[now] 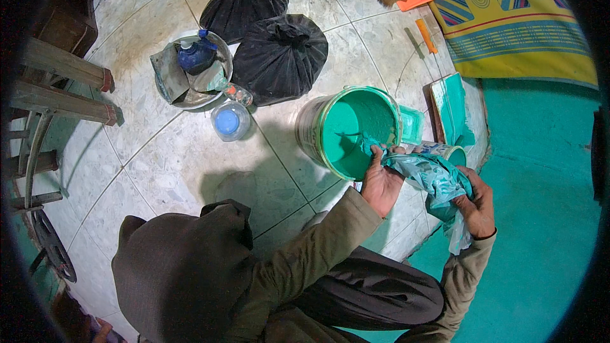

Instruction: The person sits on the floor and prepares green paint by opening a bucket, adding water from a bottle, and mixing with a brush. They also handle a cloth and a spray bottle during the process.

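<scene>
A crumpled, thin plastic bag (432,178), pale and smeared with teal paint, stretches between my two hands. Its left end is pinched by my left hand (384,187), fingers closed, at the right rim of a paint bucket (308,124). That bucket is tilted toward me and has teal paint (356,121) inside; a twisted tip of the bag hangs over its opening. My right hand (478,209) is closed round the bag's other end, and a loose flap dangles below. Partly hidden behind the bag stands a smaller can (454,154) with teal on it.
Two tied black bags (279,57) sit beyond a basin (190,105) holding a blue bottle (196,57) and scraps. Nearer is a clear jar with a blue lid (227,121). A paint roller (427,37), a teal tray (412,124) and a teal wall (540,171) are right; wooden legs (70,101) left.
</scene>
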